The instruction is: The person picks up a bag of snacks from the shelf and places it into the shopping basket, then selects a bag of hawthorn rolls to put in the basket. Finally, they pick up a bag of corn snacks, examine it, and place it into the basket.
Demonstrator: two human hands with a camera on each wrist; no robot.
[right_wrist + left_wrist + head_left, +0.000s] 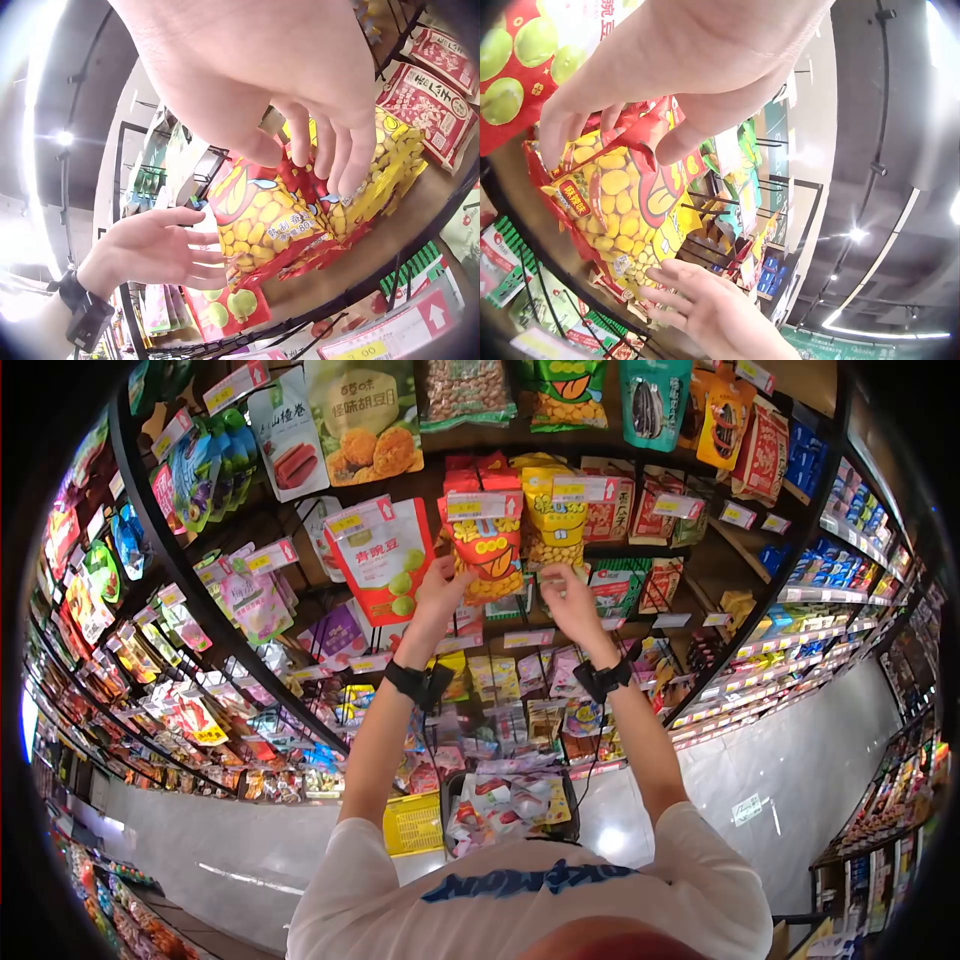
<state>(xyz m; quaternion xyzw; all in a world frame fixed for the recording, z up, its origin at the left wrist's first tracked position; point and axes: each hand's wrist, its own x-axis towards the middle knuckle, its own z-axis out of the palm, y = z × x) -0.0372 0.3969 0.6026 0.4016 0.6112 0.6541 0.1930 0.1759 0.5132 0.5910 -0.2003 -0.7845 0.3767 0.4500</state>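
A red snack bag [488, 555] with yellow beans and a cartoon mouth hangs on the rack in front of me, with similar bags behind it. My left hand [440, 595] is at its left edge, fingers fairly straight along the side in the right wrist view. To the right hangs a yellow bag [555, 520] of the same style. My right hand [570, 600] is just below that bag, its fingers loosely bent around nothing. Left of the left hand hangs a red and white green-pea bag [385, 565], overlapped by this hand in the left wrist view.
Price tags [483, 506] stick out in front of the hanging bags. More snack pouches [365, 420] hang in the row above. Below, between my arms, a basket [575, 810] holds several packets, beside a yellow basket [413, 825]. A grey floor [700, 790] runs along the shelves.
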